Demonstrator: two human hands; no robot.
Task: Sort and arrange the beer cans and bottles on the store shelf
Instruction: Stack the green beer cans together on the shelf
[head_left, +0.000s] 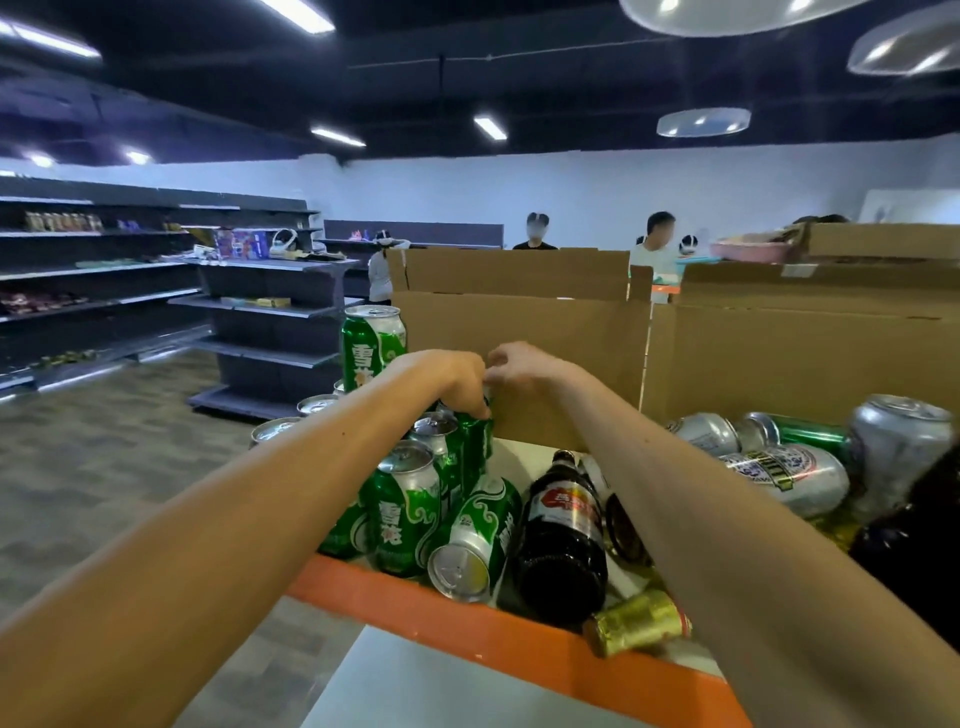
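Front of orange shelf (519, 639): gold-foil bottle (639, 621) and dark bottle (563, 535) lying flat, tipped green can (478, 535) just beside. Further in, L hand (457, 382) clamped over upright green can (478, 441); R hand (524, 366) right beside, fingers curled, grip can't tell. Off to R, silver cans (789, 475); cardboard box (519, 312) behind.

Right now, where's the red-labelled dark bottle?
Head view, lower centre: the dark bottle lies on the shelf between the tipped green can and the right forearm.
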